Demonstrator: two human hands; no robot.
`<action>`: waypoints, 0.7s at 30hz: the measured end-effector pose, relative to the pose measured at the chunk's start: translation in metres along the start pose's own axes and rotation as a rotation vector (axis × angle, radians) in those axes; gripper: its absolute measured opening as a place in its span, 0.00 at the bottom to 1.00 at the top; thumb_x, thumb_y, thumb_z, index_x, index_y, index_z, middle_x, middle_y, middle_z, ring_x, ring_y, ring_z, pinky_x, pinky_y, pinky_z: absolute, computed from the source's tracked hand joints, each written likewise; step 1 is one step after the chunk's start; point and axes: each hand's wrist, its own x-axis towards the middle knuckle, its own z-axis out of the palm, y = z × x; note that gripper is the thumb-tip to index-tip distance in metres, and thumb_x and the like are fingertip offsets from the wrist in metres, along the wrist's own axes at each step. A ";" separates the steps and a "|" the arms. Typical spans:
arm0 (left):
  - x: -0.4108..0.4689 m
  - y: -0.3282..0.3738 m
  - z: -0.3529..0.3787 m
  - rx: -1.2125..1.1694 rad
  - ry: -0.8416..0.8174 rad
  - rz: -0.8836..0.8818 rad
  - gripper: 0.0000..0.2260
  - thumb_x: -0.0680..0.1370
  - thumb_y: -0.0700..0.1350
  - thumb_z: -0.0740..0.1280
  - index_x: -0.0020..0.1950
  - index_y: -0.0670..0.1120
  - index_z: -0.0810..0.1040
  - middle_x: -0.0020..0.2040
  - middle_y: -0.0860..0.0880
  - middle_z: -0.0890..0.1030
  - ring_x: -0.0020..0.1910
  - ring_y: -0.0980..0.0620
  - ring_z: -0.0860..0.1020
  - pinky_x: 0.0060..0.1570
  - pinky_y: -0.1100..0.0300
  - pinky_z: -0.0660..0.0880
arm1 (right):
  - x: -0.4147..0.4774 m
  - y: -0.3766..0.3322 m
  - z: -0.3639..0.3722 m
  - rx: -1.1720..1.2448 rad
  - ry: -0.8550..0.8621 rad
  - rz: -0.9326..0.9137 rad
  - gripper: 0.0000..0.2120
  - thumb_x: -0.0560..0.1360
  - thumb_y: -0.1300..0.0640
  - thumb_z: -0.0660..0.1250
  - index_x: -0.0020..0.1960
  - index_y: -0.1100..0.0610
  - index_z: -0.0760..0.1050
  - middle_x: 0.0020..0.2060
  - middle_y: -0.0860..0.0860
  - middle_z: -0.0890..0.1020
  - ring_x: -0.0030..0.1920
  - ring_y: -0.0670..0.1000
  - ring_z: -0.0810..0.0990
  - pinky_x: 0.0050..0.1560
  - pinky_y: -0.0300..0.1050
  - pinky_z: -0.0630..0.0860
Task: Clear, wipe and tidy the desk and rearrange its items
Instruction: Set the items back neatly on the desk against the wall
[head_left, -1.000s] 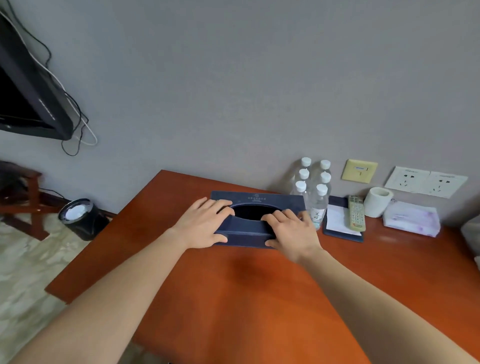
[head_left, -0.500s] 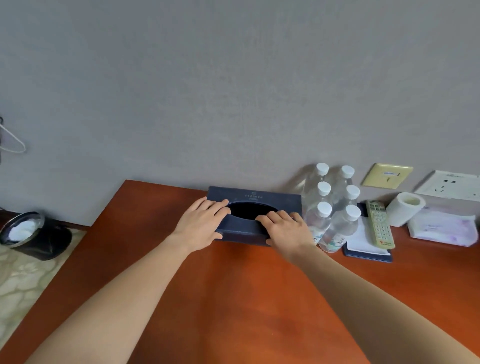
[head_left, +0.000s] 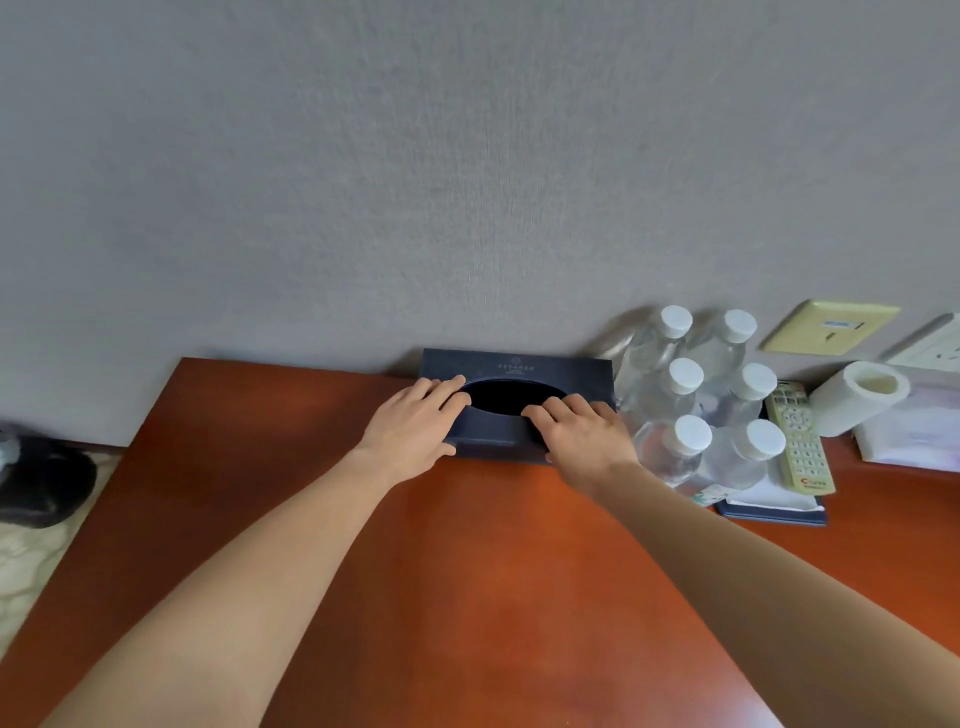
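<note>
The tabletop (head_left: 467, 597) is smooth reddish-brown wood, set flush against a plain grey wall (head_left: 415, 182). Its left edge runs diagonally towards the viewer, and beyond it lies a pale patterned floor (head_left: 21, 571) with a dark bin (head_left: 41, 483) standing near the wall.

The things are crowded along the back right. A dark blue tissue box (head_left: 545, 366) with an oval top opening sits with its back against the wall. Just to its right, close against its end, stand six clear water bottles (head_left: 685, 410) with white caps, in two rows. Next to them a pale remote (head_left: 797, 447) lies on a dark folder (head_left: 774, 512) holding white paper. Further right are a toilet paper roll (head_left: 857, 397) and a soft tissue pack (head_left: 914, 436). A yellow wall plate (head_left: 826, 327) and a white socket (head_left: 935, 348) are fixed on the wall above them.

The left stretch along the wall and the broad front of the wood lie open.

Both bare forearms reach forward across that open wood. The left hand (head_left: 415, 431) grips the box's left part, fingers laid over the top to the rim of the opening, thumb against the front face. The right hand (head_left: 582, 441) grips the right part likewise, fingers curled over the top edge beside the opening, with the bottles just beside its knuckles.
</note>
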 end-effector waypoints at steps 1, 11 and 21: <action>0.003 -0.001 0.001 -0.006 0.008 -0.003 0.30 0.78 0.53 0.69 0.77 0.47 0.63 0.80 0.48 0.57 0.74 0.45 0.64 0.70 0.52 0.66 | 0.003 0.002 0.000 0.000 0.005 0.003 0.29 0.77 0.59 0.65 0.74 0.48 0.57 0.63 0.47 0.71 0.66 0.53 0.67 0.64 0.49 0.66; 0.010 -0.004 0.011 -0.066 0.023 -0.012 0.31 0.79 0.50 0.68 0.78 0.46 0.59 0.81 0.49 0.52 0.79 0.47 0.55 0.73 0.53 0.63 | 0.011 0.006 0.004 -0.026 -0.001 0.011 0.31 0.77 0.57 0.65 0.76 0.48 0.55 0.66 0.47 0.70 0.67 0.53 0.66 0.65 0.50 0.63; -0.020 0.005 -0.005 0.080 -0.185 0.041 0.47 0.78 0.65 0.61 0.79 0.44 0.33 0.80 0.48 0.36 0.79 0.48 0.36 0.76 0.45 0.35 | -0.010 0.003 -0.020 0.109 -0.212 -0.032 0.40 0.79 0.52 0.65 0.80 0.52 0.41 0.80 0.49 0.46 0.79 0.51 0.44 0.78 0.50 0.46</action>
